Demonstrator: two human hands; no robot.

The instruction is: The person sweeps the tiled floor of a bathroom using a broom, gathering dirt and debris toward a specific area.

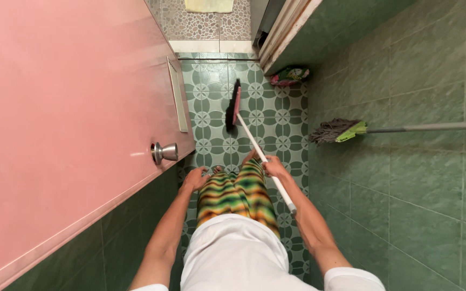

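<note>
The glossy pink painted door [55,108] carries a shiny round metal knob [164,152]. The patterned green floor tiles [276,116] look smooth; the grey string mop head [330,130] looks rough, fibrous.

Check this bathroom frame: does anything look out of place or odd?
Mostly ordinary. One oddity: a crumpled colourful bag lies on the patterned floor in the corner by the green wall. The right hand grips the broom; the mop leans on the wall.

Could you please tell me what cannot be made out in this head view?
- Mop: handle cut off by the right edge.
- Crumpled bag: too small to identify.
- Right hand on broom: handle end hidden behind the forearm.
- Left hand: palm hidden.
</note>
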